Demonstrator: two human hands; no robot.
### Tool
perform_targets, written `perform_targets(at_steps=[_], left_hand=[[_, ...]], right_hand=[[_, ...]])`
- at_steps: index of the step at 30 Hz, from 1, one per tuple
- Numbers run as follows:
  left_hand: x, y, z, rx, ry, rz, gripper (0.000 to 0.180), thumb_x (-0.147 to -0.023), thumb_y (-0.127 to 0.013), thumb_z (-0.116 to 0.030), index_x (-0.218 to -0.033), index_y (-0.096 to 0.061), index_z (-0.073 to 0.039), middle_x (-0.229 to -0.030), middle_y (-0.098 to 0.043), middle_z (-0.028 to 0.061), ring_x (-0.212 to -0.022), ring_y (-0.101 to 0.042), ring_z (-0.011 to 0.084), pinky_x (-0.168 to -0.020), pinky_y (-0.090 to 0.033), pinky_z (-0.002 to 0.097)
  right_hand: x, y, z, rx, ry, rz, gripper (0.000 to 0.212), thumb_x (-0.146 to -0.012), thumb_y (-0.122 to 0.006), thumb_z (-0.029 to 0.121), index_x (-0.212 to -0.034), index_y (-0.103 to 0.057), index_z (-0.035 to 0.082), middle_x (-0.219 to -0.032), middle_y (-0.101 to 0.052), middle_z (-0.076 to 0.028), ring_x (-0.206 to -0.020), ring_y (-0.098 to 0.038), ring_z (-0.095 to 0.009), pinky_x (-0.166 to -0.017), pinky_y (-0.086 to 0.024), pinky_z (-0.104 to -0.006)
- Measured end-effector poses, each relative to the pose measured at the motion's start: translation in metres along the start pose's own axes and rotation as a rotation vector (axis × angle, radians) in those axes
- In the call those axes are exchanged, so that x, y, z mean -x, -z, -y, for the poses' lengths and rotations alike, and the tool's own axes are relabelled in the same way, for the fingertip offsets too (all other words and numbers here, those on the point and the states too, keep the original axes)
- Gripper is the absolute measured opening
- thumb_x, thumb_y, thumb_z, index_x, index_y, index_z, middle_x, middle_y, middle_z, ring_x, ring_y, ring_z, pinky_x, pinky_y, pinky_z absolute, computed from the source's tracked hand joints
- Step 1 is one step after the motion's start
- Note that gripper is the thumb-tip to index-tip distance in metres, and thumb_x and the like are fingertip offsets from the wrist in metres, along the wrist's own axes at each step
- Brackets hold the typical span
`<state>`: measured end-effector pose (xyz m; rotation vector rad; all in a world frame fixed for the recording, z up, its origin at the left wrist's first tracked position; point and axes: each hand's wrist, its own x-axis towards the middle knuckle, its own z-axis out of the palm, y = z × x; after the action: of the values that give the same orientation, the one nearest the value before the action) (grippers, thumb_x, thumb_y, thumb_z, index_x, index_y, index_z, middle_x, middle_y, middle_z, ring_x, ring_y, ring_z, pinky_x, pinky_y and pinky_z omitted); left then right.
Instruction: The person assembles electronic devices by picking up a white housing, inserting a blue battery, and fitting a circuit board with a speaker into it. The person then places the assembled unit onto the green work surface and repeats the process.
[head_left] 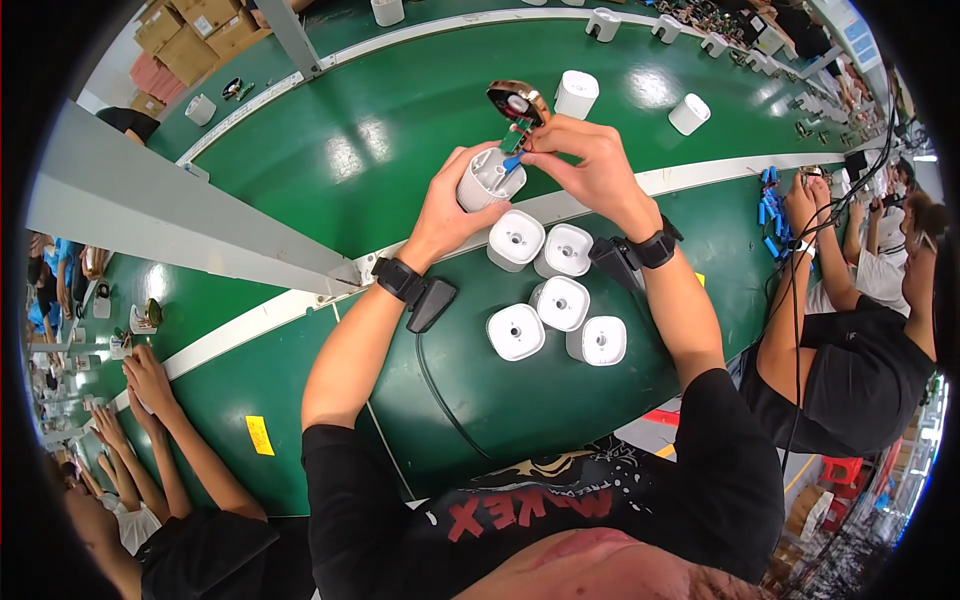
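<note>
Starting on your left, a co-worker's hands (pixel 150 378) rest at the near edge of the glossy green bench (pixel 330 150), close to a small yellow sticker (pixel 259 434). Then your left hand (pixel 450 195), black strap on the wrist, fingers wrapped tight around a white rounded plastic housing (pixel 487 178) that's tipped on its side and held up above the middle of the bench. Your right hand (pixel 590 165) is just beside it, fingertips pinched on a small green circuit board with a blue connector (pixel 515 150) right at the housing's open end, touching it. A shiny copper-coloured round cap (pixel 517 102) sticks up off the top of that board. Below your hands, five more white housings (pixel 555 290) sit clustered upright near the bench's near edge, with two other white ones (pixel 630 102) standing further back. Far right, another person's hands (pixel 808 195) are busy next to some blue cylindrical cells (pixel 768 205).
</note>
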<state>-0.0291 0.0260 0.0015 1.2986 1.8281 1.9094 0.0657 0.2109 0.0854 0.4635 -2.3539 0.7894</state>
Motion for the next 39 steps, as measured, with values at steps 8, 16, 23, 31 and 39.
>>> perform_targets(at_steps=[8, 16, 23, 31, 39], left_hand=[[0.002, 0.0, 0.007, 0.152, 0.017, 0.007, 0.061, -0.072, -0.079, -0.011, -0.126, -0.054, 0.002, -0.111, -0.056, 0.0068, -0.105, -0.058, 0.0183, -0.093, -0.047, 0.0324], [-0.003, -0.002, -0.012, 0.392, 0.125, -0.047, 0.061, -0.075, -0.077, -0.005, -0.13, -0.052, 0.004, -0.113, -0.055, 0.0059, -0.106, -0.058, 0.0159, -0.095, -0.046, 0.0312], [-0.016, 0.004, -0.055, 0.293, -0.014, 0.011, 0.061, -0.077, -0.077, -0.005, -0.131, -0.052, 0.003, -0.113, -0.055, 0.0056, -0.108, -0.057, 0.0158, -0.095, -0.047, 0.0317], [-0.017, -0.002, -0.016, 0.264, 0.136, -0.211, 0.059, -0.076, -0.077, -0.007, -0.129, -0.053, 0.002, -0.117, -0.061, 0.0082, -0.103, -0.061, 0.0181, -0.091, -0.05, 0.0321], [-0.011, 0.034, 0.025, -0.442, 0.276, -0.663, 0.07, -0.069, -0.082, -0.014, -0.13, -0.048, 0.0, -0.118, -0.062, 0.0172, -0.103, -0.062, 0.0336, -0.091, -0.049, 0.0374]], right_hand=[[0.004, -0.005, 0.003, -0.029, -0.118, 0.182, 0.032, -0.073, -0.081, 0.012, -0.1, -0.067, 0.001, -0.107, -0.066, -0.013, -0.089, -0.066, -0.028, -0.077, -0.053, -0.0358], [0.002, -0.006, 0.022, -0.122, -0.293, 0.293, 0.06, -0.063, -0.088, 0.013, -0.114, -0.058, 0.002, -0.116, -0.065, -0.012, -0.091, -0.065, -0.024, -0.076, -0.054, -0.0344], [-0.004, 0.003, 0.028, -0.122, -0.275, 0.104, 0.053, -0.062, -0.089, 0.01, -0.104, -0.057, 0.001, -0.115, -0.067, -0.011, -0.087, -0.065, -0.022, -0.068, -0.054, -0.0338], [-0.001, 0.008, 0.006, 0.095, -0.273, 0.218, 0.045, -0.077, -0.081, 0.014, -0.116, -0.063, 0.003, -0.11, -0.069, -0.011, -0.086, -0.068, -0.019, -0.069, -0.055, -0.0329], [-0.014, 0.026, -0.081, 0.233, -0.391, 0.017, 0.045, -0.082, -0.074, 0.018, -0.124, -0.063, 0.008, -0.119, -0.065, -0.011, -0.103, -0.065, -0.024, -0.082, -0.055, -0.0331]])
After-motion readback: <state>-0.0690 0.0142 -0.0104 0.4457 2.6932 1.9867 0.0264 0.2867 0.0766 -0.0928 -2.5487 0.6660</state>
